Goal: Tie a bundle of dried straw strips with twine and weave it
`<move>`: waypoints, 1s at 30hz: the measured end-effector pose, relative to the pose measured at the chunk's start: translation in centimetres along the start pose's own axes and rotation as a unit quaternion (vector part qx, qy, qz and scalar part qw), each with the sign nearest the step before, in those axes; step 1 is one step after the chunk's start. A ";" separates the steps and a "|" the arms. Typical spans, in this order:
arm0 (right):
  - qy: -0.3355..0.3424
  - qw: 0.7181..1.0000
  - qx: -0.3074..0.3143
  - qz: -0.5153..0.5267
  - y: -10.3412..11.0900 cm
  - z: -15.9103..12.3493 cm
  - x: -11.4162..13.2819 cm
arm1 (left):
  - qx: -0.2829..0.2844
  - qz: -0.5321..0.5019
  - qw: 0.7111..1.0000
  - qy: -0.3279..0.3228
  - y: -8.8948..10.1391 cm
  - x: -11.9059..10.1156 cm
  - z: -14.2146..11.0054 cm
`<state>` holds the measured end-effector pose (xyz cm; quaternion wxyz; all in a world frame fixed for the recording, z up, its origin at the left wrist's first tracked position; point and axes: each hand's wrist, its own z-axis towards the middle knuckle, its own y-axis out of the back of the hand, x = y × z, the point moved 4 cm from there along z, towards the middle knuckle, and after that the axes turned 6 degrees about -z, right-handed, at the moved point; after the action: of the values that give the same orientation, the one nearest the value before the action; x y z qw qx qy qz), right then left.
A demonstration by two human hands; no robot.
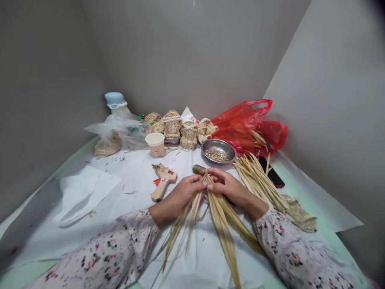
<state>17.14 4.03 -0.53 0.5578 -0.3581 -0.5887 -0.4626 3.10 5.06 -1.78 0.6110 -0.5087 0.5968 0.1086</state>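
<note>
My left hand pinches the gathered top of a bunch of dry straw-coloured leaf strips. On the other side my right hand grips the same gathered end, thumb and fingers pressed together. The strips fan out below both hands toward me, thin ones to the left and broad ones to the right. Just beyond my fingertips lies a short brownish roll with a greenish end; whether the strips are joined to it is hidden. A beige glue gun lies left of my left hand.
Behind stand a steel bowl with scraps, a paper cup, several woven straw pieces and a red plastic bag. More leaf strips lie right, over a dark phone-like object. Folded white paper lies left.
</note>
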 end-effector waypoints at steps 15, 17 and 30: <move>-0.005 0.999 -0.041 0.007 -0.2 0.2 0.2 | 0.001 0.012 1.000 -0.021 0.1 -0.2 0.3; -0.012 0.998 -0.054 0.005 -0.2 0.2 0.2 | -0.007 0.013 1.000 -0.022 0.2 -0.2 0.3; 0.005 0.995 -0.102 -0.017 -0.6 0.6 -0.1 | -0.012 0.014 1.000 -0.012 0.4 -0.2 0.2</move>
<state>16.38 4.39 -0.66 0.5132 -0.4013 -0.5414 -0.5315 2.86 5.46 -1.84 0.6101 -0.5067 0.5950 0.1303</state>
